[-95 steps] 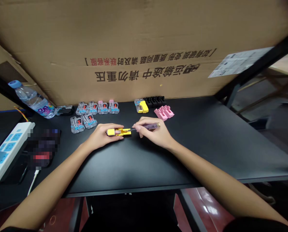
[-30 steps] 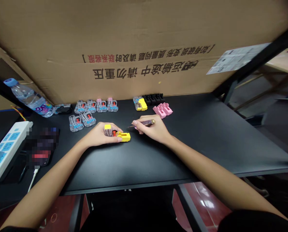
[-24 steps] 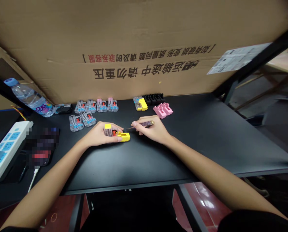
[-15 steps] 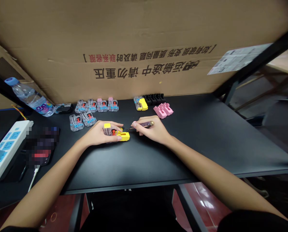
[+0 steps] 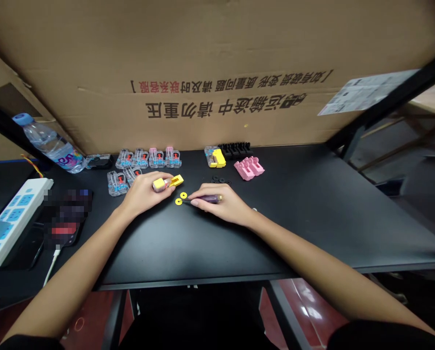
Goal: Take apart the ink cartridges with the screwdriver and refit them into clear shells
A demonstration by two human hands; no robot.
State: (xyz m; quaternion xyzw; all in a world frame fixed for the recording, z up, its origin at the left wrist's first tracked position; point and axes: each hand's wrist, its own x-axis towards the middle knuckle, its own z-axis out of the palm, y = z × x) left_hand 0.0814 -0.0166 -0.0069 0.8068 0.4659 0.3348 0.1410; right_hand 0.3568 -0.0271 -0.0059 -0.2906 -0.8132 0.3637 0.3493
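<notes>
My left hand (image 5: 146, 194) is closed around a small clear plastic device with yellow parts (image 5: 176, 180), its yellow end pointing right. In my right hand (image 5: 225, 204) is a small screwdriver (image 5: 210, 198) with a purple handle, gripped like a pen. Its dark tip reaches a flat yellow ring (image 5: 178, 201) on the table, and whether it touches is too small to tell. Just behind lies a second yellow ring (image 5: 183, 195). Several black rings (image 5: 222, 180) rest beyond my right fingers.
Several clear devices with red and blue parts (image 5: 123, 158) stand at the back left. A yellow-and-clear device (image 5: 215, 157), black parts (image 5: 235, 149) and pink parts (image 5: 249, 168) sit further right. A bottle (image 5: 59, 150), power strip (image 5: 16, 214) and phone (image 5: 67, 216) occupy the left side. Cardboard (image 5: 210, 53) walls the back.
My left hand has lifted the yellow-and-clear device back and away from the rings, turning it. The two yellow rings now show fully on the table. My right hand has come slightly left and nearer.
</notes>
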